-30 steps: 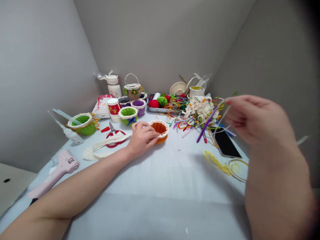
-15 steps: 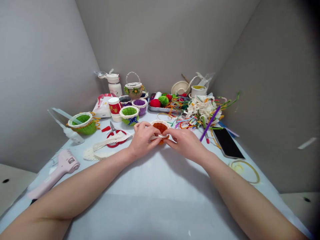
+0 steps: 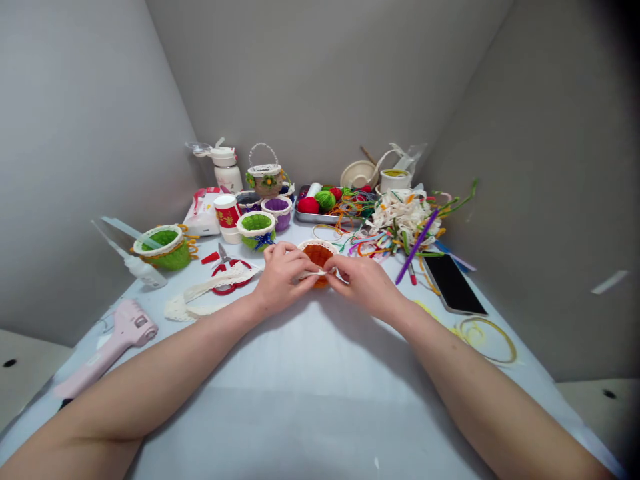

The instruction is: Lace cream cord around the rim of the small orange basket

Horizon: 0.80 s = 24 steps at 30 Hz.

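Observation:
An orange woven basket (image 3: pixel 320 255) with white lace along its rim stands on the table in front of me. My left hand (image 3: pixel 284 275) pinches the lace at the near side of the rim. Close beside it, my right hand (image 3: pixel 357 280) pinches the same edge between thumb and forefinger. From under my left hand the white lace trim (image 3: pixel 210 288) trails left in a loose loop across red-handled scissors (image 3: pixel 227 283). The fingers hide the near rim of the basket.
A pink glue gun (image 3: pixel 115 343) lies at left, near a green basket (image 3: pixel 167 247) and a white squeeze bottle (image 3: pixel 144 270). Small baskets (image 3: pixel 257 230) and a yarn tray (image 3: pixel 320 217) stand behind. Yarn scraps (image 3: pixel 400 220), a purple stick (image 3: pixel 416 247) and a phone (image 3: pixel 454 283) lie right.
My right hand has shifted slightly left, its fingertips now closer to those of my left hand at the rim. The whole view has moved a little.

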Motion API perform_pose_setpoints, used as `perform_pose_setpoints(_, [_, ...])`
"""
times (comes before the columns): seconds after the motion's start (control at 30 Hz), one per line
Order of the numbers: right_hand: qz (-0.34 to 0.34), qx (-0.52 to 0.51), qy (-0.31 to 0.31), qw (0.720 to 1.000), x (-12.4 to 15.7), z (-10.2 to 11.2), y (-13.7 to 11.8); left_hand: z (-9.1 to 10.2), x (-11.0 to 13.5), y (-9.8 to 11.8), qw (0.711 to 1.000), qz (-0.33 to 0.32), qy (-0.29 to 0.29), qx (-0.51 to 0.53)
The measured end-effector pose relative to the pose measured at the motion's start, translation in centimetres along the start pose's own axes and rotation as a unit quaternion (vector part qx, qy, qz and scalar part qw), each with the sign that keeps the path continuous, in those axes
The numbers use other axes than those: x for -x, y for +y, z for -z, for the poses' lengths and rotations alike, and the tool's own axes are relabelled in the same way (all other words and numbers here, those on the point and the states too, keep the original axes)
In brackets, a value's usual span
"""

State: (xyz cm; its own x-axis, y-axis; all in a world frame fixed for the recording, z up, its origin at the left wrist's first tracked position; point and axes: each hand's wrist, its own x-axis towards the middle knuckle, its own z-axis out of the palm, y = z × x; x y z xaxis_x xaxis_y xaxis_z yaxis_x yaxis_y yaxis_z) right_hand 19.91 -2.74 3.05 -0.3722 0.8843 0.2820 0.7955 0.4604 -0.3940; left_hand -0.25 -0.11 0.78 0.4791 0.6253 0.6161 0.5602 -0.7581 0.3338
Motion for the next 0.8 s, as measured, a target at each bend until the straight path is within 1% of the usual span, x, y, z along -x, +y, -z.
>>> perform_pose_setpoints(0.07, [-0.005,-0.006,-0.003,1.000,0.0,0.5,-0.1,0.0,0.0,0.0,1.000,0.006,-0.001,0.002])
perform_pose_setpoints(0.17, [-0.014,-0.016,0.012,1.000,0.2,1.8,-0.2,-0.1,0.0,0.0,1.000,0.017,0.002,0.009])
perform_pose_setpoints(0.3, [0.008,-0.023,0.045,0.999,0.3,3.3,0.1,-0.2,0.1,-0.1,1.000,0.020,0.006,0.011])
perform_pose_setpoints(0.37, [0.023,-0.025,0.061,0.998,0.2,3.3,0.3,-0.2,0.1,-0.1,1.000,0.017,0.008,0.010])
perform_pose_setpoints(0.43, [0.041,-0.018,0.063,0.997,0.0,2.9,0.5,-0.1,0.1,0.0,1.000,0.009,0.007,0.012])
perform_pose_setpoints(0.6, [0.125,0.030,0.071,0.989,-0.5,2.0,0.6,0.1,0.1,0.4,1.000,0.003,-0.004,0.011])
perform_pose_setpoints(0.8, [0.151,0.080,0.072,0.983,-0.3,1.9,0.6,0.1,0.2,0.4,1.000,-0.014,-0.008,0.011])
